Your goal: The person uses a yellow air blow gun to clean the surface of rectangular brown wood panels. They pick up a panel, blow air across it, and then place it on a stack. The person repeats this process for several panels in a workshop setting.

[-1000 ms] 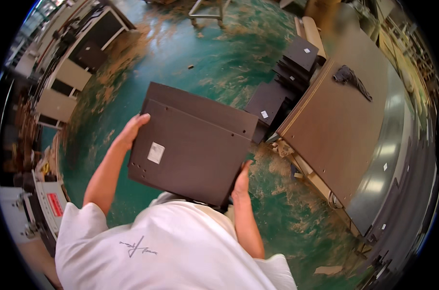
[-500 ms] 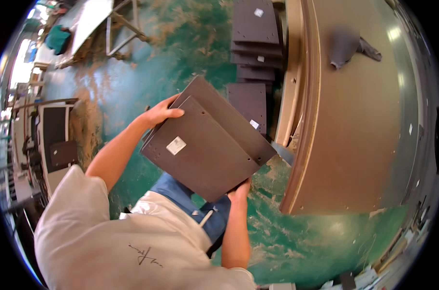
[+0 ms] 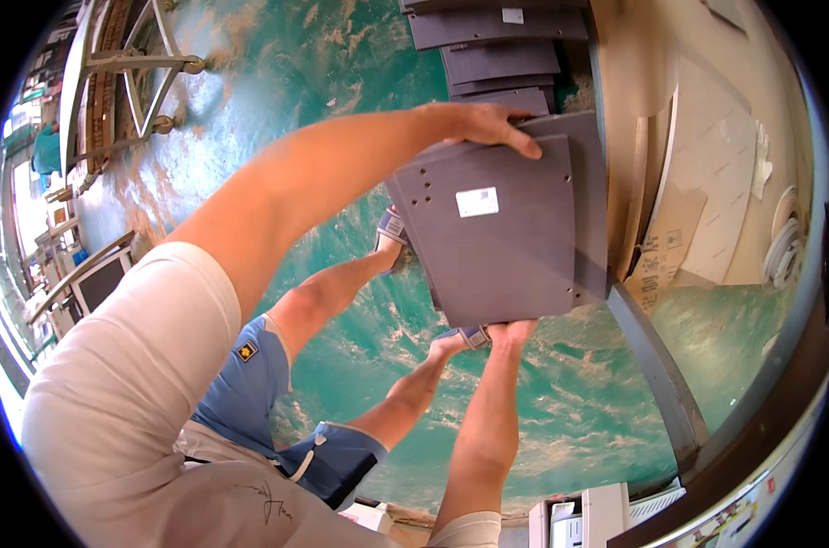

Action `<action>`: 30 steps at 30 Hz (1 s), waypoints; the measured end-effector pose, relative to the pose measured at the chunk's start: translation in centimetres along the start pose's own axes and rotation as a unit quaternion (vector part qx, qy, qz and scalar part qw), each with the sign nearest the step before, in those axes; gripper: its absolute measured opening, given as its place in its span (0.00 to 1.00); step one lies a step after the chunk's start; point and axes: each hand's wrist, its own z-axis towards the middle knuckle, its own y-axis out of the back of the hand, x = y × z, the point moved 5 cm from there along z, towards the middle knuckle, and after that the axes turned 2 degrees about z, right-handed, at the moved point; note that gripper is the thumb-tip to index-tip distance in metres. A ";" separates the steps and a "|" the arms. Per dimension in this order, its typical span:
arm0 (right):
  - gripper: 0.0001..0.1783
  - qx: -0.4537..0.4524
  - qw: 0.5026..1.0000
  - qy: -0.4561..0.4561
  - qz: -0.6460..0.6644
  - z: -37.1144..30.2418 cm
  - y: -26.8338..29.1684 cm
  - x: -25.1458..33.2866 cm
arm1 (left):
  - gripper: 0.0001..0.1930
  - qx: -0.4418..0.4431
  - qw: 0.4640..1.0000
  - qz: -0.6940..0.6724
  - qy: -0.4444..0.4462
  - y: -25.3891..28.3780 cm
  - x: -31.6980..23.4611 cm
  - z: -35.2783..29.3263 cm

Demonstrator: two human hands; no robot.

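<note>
Between my two hands I hold a small stack of dark brown panels (image 3: 506, 247), with drilled holes near the edges and a white label on the top one. My left hand (image 3: 487, 126) grips the far edge, its thumb lying over the top face. Under the near edge is my right hand (image 3: 513, 332), its fingers hidden beneath the stack. At least two panels show, slightly offset from each other. Just beyond my left hand, more dark panels (image 3: 501, 60) lie overlapping in a row on the floor.
A grey metal frame leg (image 3: 656, 370) and beam stand close on the right, with cardboard (image 3: 666, 242) and pale sheets below. The green floor (image 3: 561, 411) is strewn with sawdust. A wheeled metal rack (image 3: 141, 64) stands at the far left. White boxes (image 3: 606, 516) sit near the lower edge.
The held panels have moved right and turned to lie nearly square, nearer the panel row. My left arm now reaches farther across. My view has shifted, showing beneath the bench at right.
</note>
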 end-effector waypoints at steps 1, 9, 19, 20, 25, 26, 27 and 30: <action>0.31 -0.005 1.000 0.000 0.004 0.8 -0.4 0.3 | 0.56 0.005 1.000 0.001 0.003 0.2 -0.1 1.4; 0.33 -0.093 0.988 0.042 -0.119 -7.5 2.8 -3.2 | 0.42 -0.289 0.873 0.392 0.011 1.0 2.2 1.9; 0.25 -0.129 0.907 0.073 -0.395 -42.0 20.0 -6.5 | 0.28 0.305 0.792 0.501 -0.167 -20.6 17.5 -16.6; 0.24 -0.156 0.918 0.095 -0.352 -41.6 24.3 -5.4 | 0.31 0.263 0.809 0.523 -0.053 -22.7 15.2 -19.1; 0.22 -0.232 0.944 0.094 -0.217 -49.9 34.8 7.7 | 0.30 0.042 0.853 0.495 0.161 -31.1 -1.1 -29.5; 0.22 -0.228 0.947 0.092 -0.207 -51.8 37.1 9.1 | 0.29 -0.015 0.906 0.370 0.202 -32.3 0.5 -29.4; 0.22 -0.248 0.953 0.115 -0.130 -54.3 40.4 11.3 | 0.28 -0.070 0.939 0.235 0.241 -34.3 2.7 -29.6; 0.23 -0.262 0.950 0.172 -0.017 -58.2 47.6 17.7 | 0.27 0.131 0.797 0.569 -0.156 -43.4 -0.7 -25.2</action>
